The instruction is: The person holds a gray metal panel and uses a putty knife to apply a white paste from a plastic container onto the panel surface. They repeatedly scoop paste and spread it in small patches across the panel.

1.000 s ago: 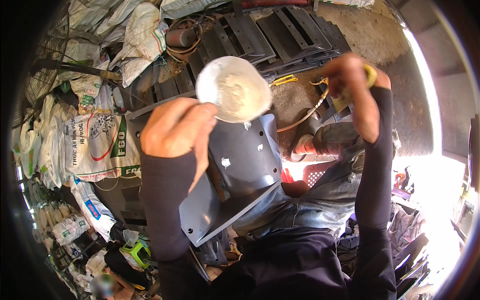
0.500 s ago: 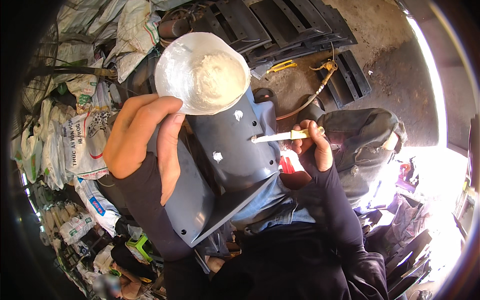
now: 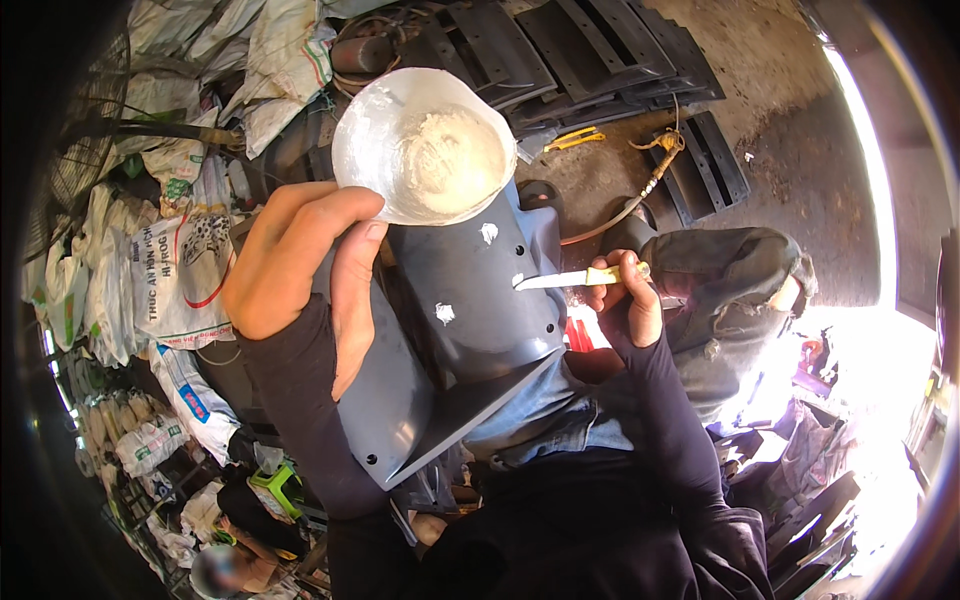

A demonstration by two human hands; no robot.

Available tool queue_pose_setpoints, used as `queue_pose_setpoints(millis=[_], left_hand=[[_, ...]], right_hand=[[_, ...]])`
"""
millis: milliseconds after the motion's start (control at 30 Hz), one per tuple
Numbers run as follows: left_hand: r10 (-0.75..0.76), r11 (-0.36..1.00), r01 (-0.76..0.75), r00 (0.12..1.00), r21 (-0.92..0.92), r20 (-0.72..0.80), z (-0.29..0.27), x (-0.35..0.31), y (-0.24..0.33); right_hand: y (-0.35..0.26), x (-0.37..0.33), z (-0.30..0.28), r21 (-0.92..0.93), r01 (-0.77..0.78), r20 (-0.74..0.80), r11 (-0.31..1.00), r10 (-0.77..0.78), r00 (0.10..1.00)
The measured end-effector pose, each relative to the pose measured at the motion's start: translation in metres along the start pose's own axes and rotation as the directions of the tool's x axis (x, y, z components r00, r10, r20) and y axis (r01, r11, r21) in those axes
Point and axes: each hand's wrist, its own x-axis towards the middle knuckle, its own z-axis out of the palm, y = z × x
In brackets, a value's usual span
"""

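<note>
Fingers and thumb of my left hand (image 3: 305,260) pinch the rim of a white bowl (image 3: 375,140), which is tilted so its inside shows. Pale cream paste (image 3: 452,160) coats its bottom. My right hand (image 3: 632,300) is closed round the yellowish handle of a knife (image 3: 560,279) with a narrow, white-smeared blade. The blade's tip is over or against a dark grey curved panel (image 3: 470,290) across my lap; contact is hard to tell. Two white paste dabs show on the panel, and a small white spot lies at the tip. The panel has several round holes.
Dark slotted panels (image 3: 600,50) are stacked on the floor ahead, with a yellow-handled tool (image 3: 575,139) near them. A hose (image 3: 625,212) with a brass-coloured end runs by my right leg. White sacks (image 3: 180,285) are heaped along the left. A green stool (image 3: 275,490) stands at lower left.
The bowl, my left hand and the panel sit slightly farther right in the picture, along with much of the scene. The knife tip stays over the same part of the panel.
</note>
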Motion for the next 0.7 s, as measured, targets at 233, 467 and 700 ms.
queue_pose_setpoints(millis=[233,467,700], left_hand=[[0.015,1.0,-0.016,1.0,0.008,0.028,-0.0031,0.0011,0.0],[0.024,0.999,-0.024,0.999,-0.027,0.024,-0.0027,0.0017,-0.0008],[0.008,0.999,-0.007,1.0,-0.036,0.014,-0.0015,-0.0006,-0.0015]], right_hand=[[0.0064,0.0046,-0.005,0.041,-0.026,0.058,0.999,0.024,0.998],[0.0054,0.0045,-0.0091,0.06,-0.021,0.063,0.998,0.017,0.998],[0.0065,-0.0005,-0.0091,-0.006,-0.011,0.032,1.0,0.011,0.999]])
